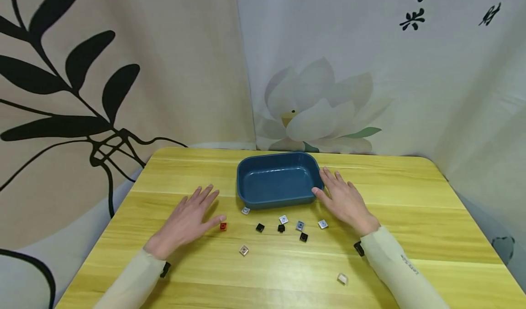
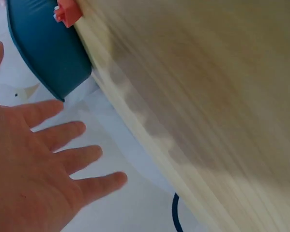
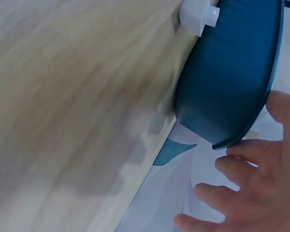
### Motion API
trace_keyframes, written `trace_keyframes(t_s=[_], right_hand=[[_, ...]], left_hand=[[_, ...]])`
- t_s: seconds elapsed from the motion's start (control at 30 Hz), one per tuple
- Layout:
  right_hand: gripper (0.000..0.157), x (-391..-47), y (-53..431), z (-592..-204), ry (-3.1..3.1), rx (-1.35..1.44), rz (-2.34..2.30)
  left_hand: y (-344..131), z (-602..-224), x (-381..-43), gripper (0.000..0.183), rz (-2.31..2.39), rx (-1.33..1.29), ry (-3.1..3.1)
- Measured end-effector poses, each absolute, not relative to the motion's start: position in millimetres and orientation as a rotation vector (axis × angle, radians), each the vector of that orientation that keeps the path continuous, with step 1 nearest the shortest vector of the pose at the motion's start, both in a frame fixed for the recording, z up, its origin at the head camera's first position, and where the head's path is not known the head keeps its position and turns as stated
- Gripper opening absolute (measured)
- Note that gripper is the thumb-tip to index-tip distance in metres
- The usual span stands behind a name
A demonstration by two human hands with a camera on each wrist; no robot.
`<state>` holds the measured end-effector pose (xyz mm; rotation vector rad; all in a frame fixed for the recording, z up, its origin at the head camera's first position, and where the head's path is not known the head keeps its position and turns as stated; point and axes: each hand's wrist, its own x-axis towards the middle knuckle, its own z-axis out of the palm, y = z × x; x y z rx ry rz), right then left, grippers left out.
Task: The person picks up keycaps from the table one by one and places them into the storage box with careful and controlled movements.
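A dark blue rectangular tray [image 1: 279,185] stands towards the back of the table, its inside bare. My right hand [image 1: 345,204] is at the tray's right end, fingers spread, thumb and index finger at the rim; whether they press on it I cannot tell. To the left of the tray, my left hand [image 1: 186,220] hovers with fingers spread and nothing in it. Nearest its thumb in the head view is a small red block [image 1: 223,227]; the left wrist view shows a peg on that red block [image 2: 68,12].
In front of the tray lie several small pieces, among them a black block [image 1: 260,227], a white block [image 1: 323,224] and a grey-blue block [image 1: 300,226]. Closer to me are a beige block [image 1: 244,250] and a whitish block [image 1: 342,279]. Printed curtains [image 1: 197,71] hang behind the wooden table [image 1: 411,199].
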<state>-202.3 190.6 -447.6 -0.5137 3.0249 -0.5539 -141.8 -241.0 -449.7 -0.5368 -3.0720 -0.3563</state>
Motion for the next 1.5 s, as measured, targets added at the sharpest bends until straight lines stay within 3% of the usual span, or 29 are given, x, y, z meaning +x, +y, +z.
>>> trace_keyframes(t_s=[0.3,0.8,1.5], right_hand=[[0.078,-202.4,190.4,-449.1,3.039,-0.531,-0.52],[0.074,-199.5,188.7,-450.7,3.042,-0.564,-0.533],[0.069,-196.3,187.5,-451.3,3.056,-0.548,-0.504]], left_hand=[[-242.2,-452.3,-133.9,0.079,-0.278,-0.74,-3.008],[-226.1,-455.7,-134.5,0.035,-0.215,-0.997,-2.879],[-218.8,-457.3,-139.4,0.011,-0.15,-1.034,-2.854]])
